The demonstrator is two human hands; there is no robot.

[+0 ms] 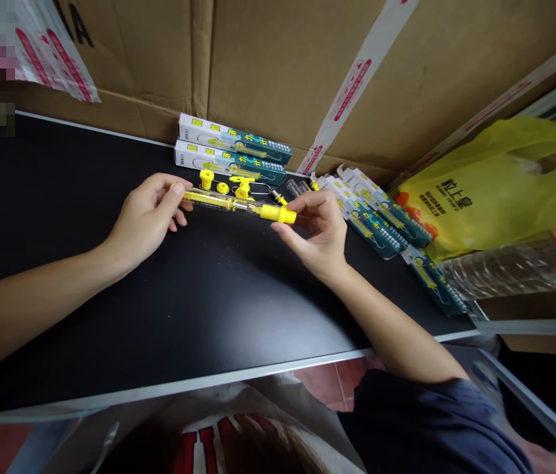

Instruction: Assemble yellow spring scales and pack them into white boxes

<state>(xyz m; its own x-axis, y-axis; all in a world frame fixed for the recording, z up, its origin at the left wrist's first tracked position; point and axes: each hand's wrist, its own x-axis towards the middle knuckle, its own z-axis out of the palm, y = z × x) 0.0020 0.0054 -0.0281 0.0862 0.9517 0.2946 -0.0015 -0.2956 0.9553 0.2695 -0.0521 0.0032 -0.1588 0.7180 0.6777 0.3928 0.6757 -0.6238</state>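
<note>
A spring scale [231, 203], a clear tube with a yellow inner part and a yellow end cap, is held nearly level above the black table. My left hand [147, 214] pinches its left end between thumb and fingers. At the other end, the thumb and fingers of my right hand [320, 234] close around the yellow cap. Just behind the tube lie loose yellow plastic parts [206, 178] and a bent metal wire hook [258, 186], partly hidden by the scale. Some clear tubes [299, 187] rest beyond my right hand.
Two printed boxes [233, 151] lie at the table's back edge against a large cardboard carton [278, 66]. Several more such boxes [371, 217] are spread at the right. A yellow plastic bag [495, 191] and a clear plastic bottle [509, 266] bound the right side of the black table [183, 329].
</note>
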